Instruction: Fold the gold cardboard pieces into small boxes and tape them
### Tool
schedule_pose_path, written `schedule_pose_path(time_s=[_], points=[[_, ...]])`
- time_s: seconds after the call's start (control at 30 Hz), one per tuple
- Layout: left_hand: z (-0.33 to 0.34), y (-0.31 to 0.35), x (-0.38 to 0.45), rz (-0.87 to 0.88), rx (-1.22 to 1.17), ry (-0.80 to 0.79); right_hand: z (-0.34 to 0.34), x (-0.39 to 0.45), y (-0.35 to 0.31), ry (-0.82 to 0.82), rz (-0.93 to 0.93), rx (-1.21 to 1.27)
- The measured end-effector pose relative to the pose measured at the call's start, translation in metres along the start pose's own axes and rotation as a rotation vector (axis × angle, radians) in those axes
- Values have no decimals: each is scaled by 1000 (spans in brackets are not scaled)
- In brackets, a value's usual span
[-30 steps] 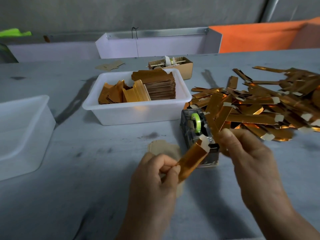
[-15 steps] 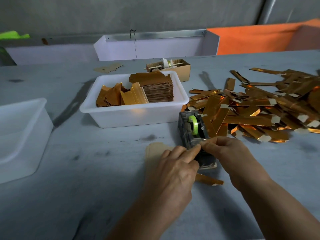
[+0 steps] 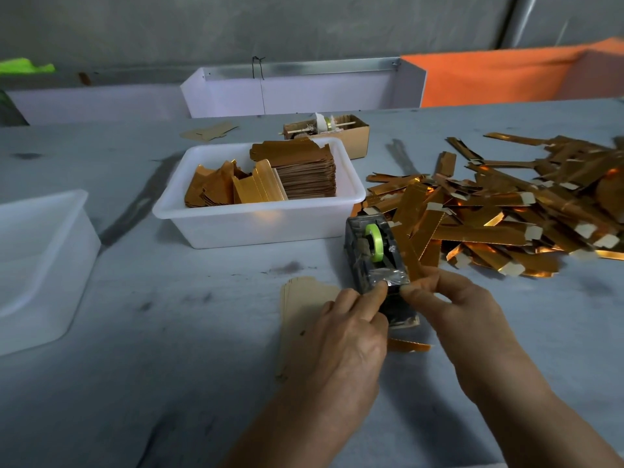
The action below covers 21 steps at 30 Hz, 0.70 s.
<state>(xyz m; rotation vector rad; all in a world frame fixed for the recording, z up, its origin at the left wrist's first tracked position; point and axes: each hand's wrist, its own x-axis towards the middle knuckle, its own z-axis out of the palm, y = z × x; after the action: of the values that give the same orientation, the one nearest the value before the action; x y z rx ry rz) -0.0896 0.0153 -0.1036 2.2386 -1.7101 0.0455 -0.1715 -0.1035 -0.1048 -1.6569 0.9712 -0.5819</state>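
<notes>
A black tape dispenser with a green roll stands near the middle of the table. My left hand reaches to its front end, and the index fingertip presses on the clear tape there. My right hand pinches the tape end between thumb and forefinger at the same spot. One folded gold cardboard piece lies on the table between my hands, touched by neither. Partly under my left hand lies a stack of flat cardboard blanks.
A white tub behind the dispenser holds gold blanks and a brown stack. To the right spreads a big pile of folded gold pieces. Another white tub stands at the left, and a small cardboard box sits at the back.
A second ago my left hand held the gold piece up near the dispenser. The piece now lies on the table, and both hands have come down onto the dispenser's front end.
</notes>
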Motion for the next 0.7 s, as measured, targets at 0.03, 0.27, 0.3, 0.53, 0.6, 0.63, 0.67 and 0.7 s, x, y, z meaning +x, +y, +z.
schedule_pose_path(time_s=[0.03, 0.27, 0.3, 0.53, 0.6, 0.63, 0.67, 0.7], points=[[0, 1, 0, -1, 15, 5, 2, -2, 4, 31, -21, -63], [-6, 7, 3, 23, 38, -91, 12, -4, 19, 110, -64, -121], [-7, 7, 4, 24, 46, -110, 13, -4, 21, 114, -67, -116], [-16, 10, 8, -10, 55, -201, 15, -3, 24, 93, -38, -86], [-17, 10, 8, -13, 57, -200, 16, -4, 22, 87, -41, -91], [-17, 9, 8, -17, 57, -199, 16, -4, 22, 88, -44, -93], [-17, 9, 8, -21, 57, -204, 16, -4, 22, 95, -48, -98], [-17, 9, 8, -25, 56, -211, 16, -4, 22, 103, -52, -104]])
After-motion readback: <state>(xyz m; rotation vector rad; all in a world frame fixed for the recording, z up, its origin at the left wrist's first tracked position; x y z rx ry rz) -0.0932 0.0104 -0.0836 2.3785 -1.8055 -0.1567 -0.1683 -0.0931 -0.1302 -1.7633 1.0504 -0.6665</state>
